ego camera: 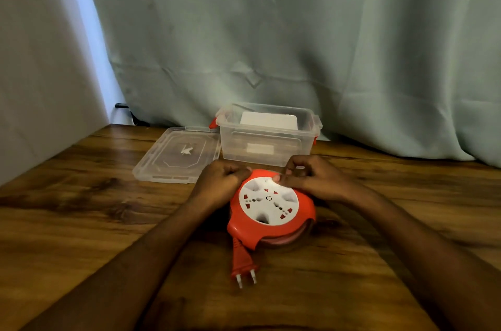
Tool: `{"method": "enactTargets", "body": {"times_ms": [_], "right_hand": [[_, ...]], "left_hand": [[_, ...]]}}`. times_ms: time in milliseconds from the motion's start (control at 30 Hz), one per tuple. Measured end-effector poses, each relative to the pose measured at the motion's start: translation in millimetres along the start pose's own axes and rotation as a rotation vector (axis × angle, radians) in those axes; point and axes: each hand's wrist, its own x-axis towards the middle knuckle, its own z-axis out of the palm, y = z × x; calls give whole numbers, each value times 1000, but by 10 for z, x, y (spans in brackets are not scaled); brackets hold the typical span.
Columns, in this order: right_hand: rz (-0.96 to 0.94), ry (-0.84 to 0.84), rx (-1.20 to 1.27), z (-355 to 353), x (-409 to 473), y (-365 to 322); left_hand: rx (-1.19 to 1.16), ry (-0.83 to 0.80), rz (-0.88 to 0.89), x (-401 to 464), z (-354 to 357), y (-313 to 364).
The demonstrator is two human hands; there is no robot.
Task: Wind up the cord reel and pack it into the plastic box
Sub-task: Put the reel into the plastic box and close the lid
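So at this point I had both hands on the far edge of the cord reel (271, 208). My left hand (226, 181) was curled shut against the orange rim, steadying it. My right hand (309, 177) had its fingertips (278, 177) pinched together on the white dial, though what exactly they pinched I couldn't make out. The reel lay flat on the wooden table (81, 222), just in front of the plastic box (267, 135), near it but not touching as far as I could see.

Cord looked nearly all wound in, with only the plug (242, 263) and a short stub sticking out toward me, prongs pointing my way.

What worried me: if I lifted the reel with that plug dangling, it could snag on the box rim or swing around. The box also already had something white inside, so the reel might sit tilted or keep the lid (176, 154) from shutting. The lid lay flat just left of the box.

Labels: none I could read. The lid had a white mark on it, too blurry to tell.
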Motion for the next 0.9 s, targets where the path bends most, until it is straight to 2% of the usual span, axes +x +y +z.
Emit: {"method": "enactTargets", "body": {"times_ms": [167,267,333,400,467,533,567,600,700,767,800,833,900], "right_hand": [[12,-400,20,-144,-67,-62],[-36,-437,33,-153,-96,-88],[-66,-237,24,-103,-85,-106],[-87,205,32,-58,-29,-84],[-92,655,157,-61,46,-52],[-78,856,291,-73,127,-11],[-56,868,352,-82,184,20],[-25,838,427,-85,237,54],[55,624,741,-24,323,131],[106,482,932,28,320,191],[114,455,973,47,306,202],[110,471,976,70,289,204],[92,609,956,94,225,153]], "left_hand": [[421,-181,186,-69,-181,108],[510,-283,269,-108,-242,163],[533,-345,300,-127,-268,174],[582,-295,346,-103,-270,129],[526,-54,409,-41,-239,75],[311,290,420,80,-241,63],[205,415,381,186,-265,86],[136,468,302,300,-292,125],[-98,311,-7,595,-311,241],[-307,216,-104,664,-250,285],[-312,220,-104,650,-220,306],[-275,245,-91,621,-193,311],[-276,305,-77,560,-164,316]]}}
